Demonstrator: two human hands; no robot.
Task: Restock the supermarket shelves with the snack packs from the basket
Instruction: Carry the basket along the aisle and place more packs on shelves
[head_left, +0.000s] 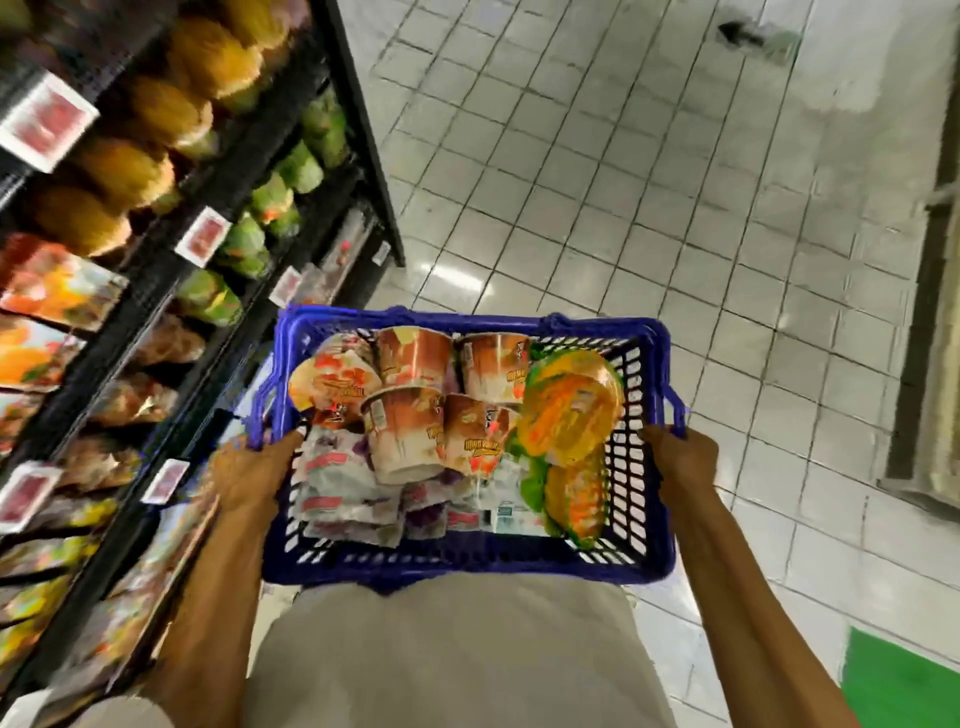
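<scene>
A blue plastic basket (467, 564) is held in front of my body at waist height. My left hand (249, 475) grips its left rim and my right hand (683, 462) grips its right rim. Inside lie several brown-and-orange snack cups (410, 436), white-and-purple flat packs (353, 501) near the front left, and orange-and-green bags (569, 410) along the right side. The black supermarket shelves (171, 270) run along my left, stocked with blurred orange, green and mixed snack packs.
White price tags (202, 234) hang on the shelf edges. White tiled floor (623, 182) stretches ahead and to the right. A pale fixture with a dark edge (930, 322) stands at the far right. A green floor patch (898, 680) lies at the bottom right.
</scene>
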